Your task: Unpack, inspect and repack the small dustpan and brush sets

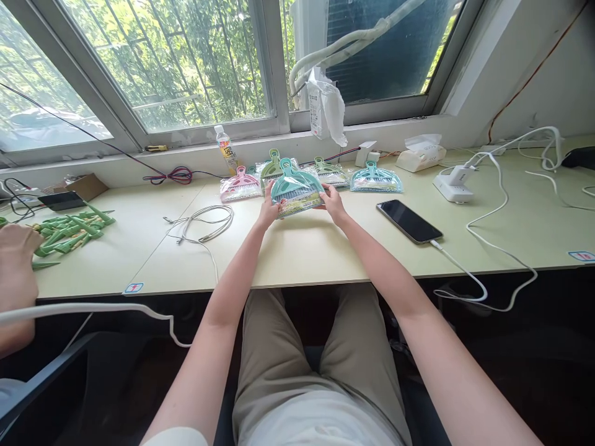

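Big barred window (pixel 171 62) runs across the far side, and below it there's a pale yellow-green table (pixel 316 254) stretching left to right. Over on the left is a messy heap of green plastic pieces (pixel 74 232), with someone else's hand (pixel 17 248) right by it. The teal dustpan-and-brush pack (pixel 297 189) is in the middle, tilted up, and both hands have it: left hand (pixel 269 209) gripping the left edge, right hand (pixel 333 204) gripping the right. Can't tell if its bottom touches the table. Black phone (pixel 409 221) lies to the right, plugged into a white cable. Farther back, a blue pack (pixel 375 179) sits to the right of the teal one and a pink pack (pixel 240 186) to its left, plus a small bottle (pixel 226 150) by the window.
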The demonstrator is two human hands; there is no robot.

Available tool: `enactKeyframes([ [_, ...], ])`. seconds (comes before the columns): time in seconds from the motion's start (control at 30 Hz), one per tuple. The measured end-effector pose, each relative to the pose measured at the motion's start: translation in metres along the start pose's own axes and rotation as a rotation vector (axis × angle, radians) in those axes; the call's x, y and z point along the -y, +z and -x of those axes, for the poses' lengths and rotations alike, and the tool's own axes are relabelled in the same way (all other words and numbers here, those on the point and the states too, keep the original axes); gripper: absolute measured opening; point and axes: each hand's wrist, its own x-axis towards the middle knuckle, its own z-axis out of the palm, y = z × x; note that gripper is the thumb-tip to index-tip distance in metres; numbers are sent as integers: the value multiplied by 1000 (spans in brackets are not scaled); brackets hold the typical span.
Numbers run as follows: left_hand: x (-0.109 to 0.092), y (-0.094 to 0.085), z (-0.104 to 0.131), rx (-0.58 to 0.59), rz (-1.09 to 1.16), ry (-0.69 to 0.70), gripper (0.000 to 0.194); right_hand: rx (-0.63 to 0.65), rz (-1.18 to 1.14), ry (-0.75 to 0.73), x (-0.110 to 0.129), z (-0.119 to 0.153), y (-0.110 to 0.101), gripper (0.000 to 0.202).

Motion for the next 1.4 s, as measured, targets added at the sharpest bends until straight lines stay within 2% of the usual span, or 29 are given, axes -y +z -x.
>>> enactKeyframes([
  [0.07, 2, 1, 1, -58, -106, 30, 82, 49, -18, 38, 0, 3, 1, 33],
  [0.17, 0, 6, 4, -61, -164, 36, 65, 68, -6, 55, -1, 5, 0, 51],
  [0.23, -2, 9, 5, -48, -128, 24, 55, 21, 25, 57, -2, 3, -2, 61],
  [0.33, -5, 13, 6, 10, -51, 2, 46, -76, 55, 49, -2, -2, -7, 57],
  [0.53, -8, 15, 9, 139, -37, 2, 74, -171, 51, 28, -2, -5, -9, 38],
  [0.73, -7, 11, 7, 132, 88, -17, 64, -22, 8, 103, 3, 0, -9, 22],
  [0.93, -8, 15, 6, 55, 27, -1, 67, -45, 34, 154, 8, 0, -10, 14],
  [1.0, -5, 18, 5, 9, -68, -15, 60, -65, 53, 163, 6, 1, -6, 12],
  [1.07, -1, 20, 6, -84, -268, 1, 48, -100, 87, 173, 2, 3, -2, 10],
  [1.13, 2, 22, 9, -212, -526, 142, 39, -147, 126, 194, -1, 5, 1, 8],
  [1.2, 2, 25, 13, -246, -780, 384, 36, -183, 140, 220, -1, 7, 1, 7],
  [1.23, 1, 27, 15, -196, -892, 503, 36, -195, 130, 234, 0, 8, 1, 7],
  [1.3, -2, 32, 18, 28, -1087, 683, 39, -202, 80, 253, 4, 10, 0, 9],
  [1.37, -4, 36, 19, 249, -1219, 776, 42, -196, 26, 257, 9, 10, -2, 13],
  [1.4, -5, 38, 19, 313, -1262, 795, 44, -196, 9, 254, 10, 10, -2, 15],
])
